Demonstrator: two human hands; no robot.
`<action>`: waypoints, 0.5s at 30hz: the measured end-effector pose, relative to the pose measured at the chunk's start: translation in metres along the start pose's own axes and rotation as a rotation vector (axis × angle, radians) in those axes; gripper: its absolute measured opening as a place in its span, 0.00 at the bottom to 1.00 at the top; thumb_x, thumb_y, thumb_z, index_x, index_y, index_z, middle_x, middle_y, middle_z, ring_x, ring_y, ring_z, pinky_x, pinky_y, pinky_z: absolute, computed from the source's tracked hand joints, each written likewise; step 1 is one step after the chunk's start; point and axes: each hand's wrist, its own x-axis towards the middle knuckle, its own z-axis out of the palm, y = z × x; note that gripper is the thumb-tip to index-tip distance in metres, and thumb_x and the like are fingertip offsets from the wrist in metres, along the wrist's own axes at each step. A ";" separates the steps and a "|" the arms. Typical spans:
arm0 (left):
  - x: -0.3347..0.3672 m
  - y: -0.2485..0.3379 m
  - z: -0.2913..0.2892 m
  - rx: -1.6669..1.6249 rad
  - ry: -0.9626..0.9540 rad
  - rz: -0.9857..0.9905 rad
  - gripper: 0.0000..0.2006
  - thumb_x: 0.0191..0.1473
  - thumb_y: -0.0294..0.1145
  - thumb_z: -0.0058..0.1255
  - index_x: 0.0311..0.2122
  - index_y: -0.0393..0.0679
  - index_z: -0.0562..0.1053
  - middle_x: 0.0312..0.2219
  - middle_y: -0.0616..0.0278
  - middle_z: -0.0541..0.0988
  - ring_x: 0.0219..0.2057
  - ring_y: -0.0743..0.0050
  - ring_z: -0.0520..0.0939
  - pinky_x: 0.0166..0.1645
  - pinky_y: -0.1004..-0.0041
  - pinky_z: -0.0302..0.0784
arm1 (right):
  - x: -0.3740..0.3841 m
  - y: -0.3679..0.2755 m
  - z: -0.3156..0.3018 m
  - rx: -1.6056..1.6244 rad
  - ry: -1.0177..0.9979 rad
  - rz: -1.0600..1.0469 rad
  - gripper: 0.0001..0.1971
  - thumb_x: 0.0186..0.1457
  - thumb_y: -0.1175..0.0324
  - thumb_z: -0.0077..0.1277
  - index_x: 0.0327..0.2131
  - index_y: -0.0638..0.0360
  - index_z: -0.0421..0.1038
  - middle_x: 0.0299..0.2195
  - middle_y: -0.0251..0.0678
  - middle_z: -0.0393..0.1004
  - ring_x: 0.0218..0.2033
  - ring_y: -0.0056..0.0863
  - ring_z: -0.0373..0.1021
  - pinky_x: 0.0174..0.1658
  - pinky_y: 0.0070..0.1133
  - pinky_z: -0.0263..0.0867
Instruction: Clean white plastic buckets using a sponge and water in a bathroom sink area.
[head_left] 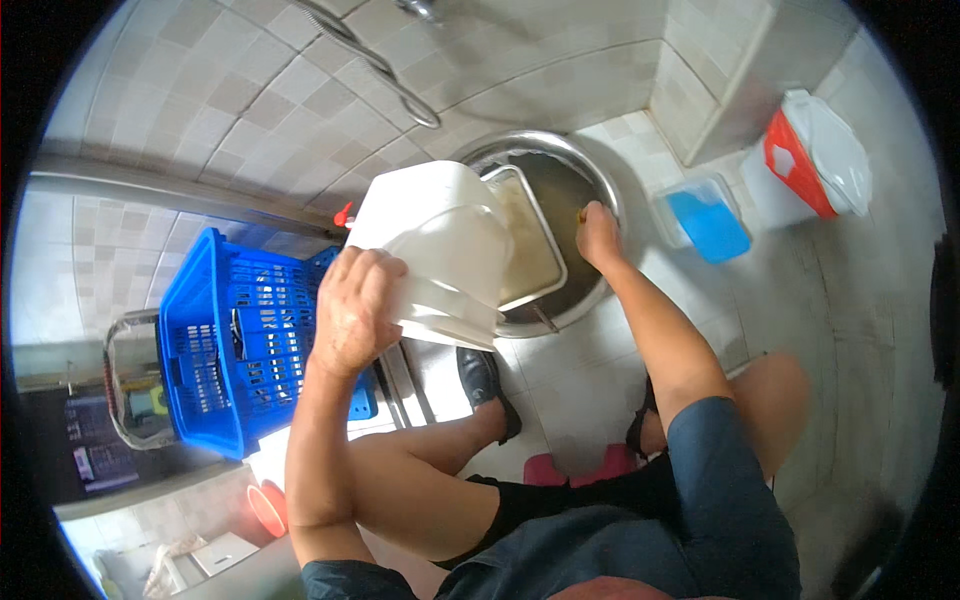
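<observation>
My left hand (355,305) grips the edge of a large white plastic container (420,225), which is held tilted at the left side of a round metal basin (605,180). Murky water (575,205) fills the basin. Partly behind the white container, a clear rectangular tub (550,245) sits in the basin. My right hand (598,238) is closed over the basin's right side, near the rim. A small yellowish bit shows at its fingers, but what it is cannot be made out.
A blue plastic crate (215,340) stands at the left by a doorway. Right of the basin are a clear box with a blue part (710,225) and a white lidded bucket (785,165). A shower hose (370,60) hangs on the tiled wall. A pink stool (600,465) is under me.
</observation>
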 end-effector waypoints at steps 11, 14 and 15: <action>0.003 0.002 0.009 0.002 -0.056 0.010 0.25 0.26 0.24 0.62 0.39 0.42 0.73 0.35 0.58 0.75 0.41 0.53 0.76 0.46 0.59 0.74 | 0.040 0.009 0.020 -0.242 -0.503 0.026 0.16 0.61 0.68 0.44 0.44 0.67 0.78 0.49 0.53 0.76 0.53 0.48 0.72 0.53 0.38 0.67; 0.005 0.004 0.015 -0.035 -0.055 -0.022 0.23 0.30 0.22 0.62 0.38 0.42 0.72 0.39 0.54 0.75 0.43 0.48 0.76 0.46 0.58 0.75 | 0.036 -0.010 0.003 0.597 -0.256 0.192 0.16 0.62 0.63 0.48 0.43 0.68 0.75 0.38 0.46 0.79 0.41 0.38 0.75 0.47 0.31 0.68; 0.002 0.004 0.013 -0.043 -0.051 -0.046 0.21 0.33 0.21 0.62 0.37 0.43 0.71 0.40 0.51 0.76 0.43 0.45 0.77 0.44 0.56 0.76 | 0.029 -0.036 -0.009 0.778 -0.244 0.221 0.15 0.63 0.62 0.49 0.44 0.66 0.75 0.38 0.41 0.78 0.40 0.31 0.73 0.47 0.27 0.68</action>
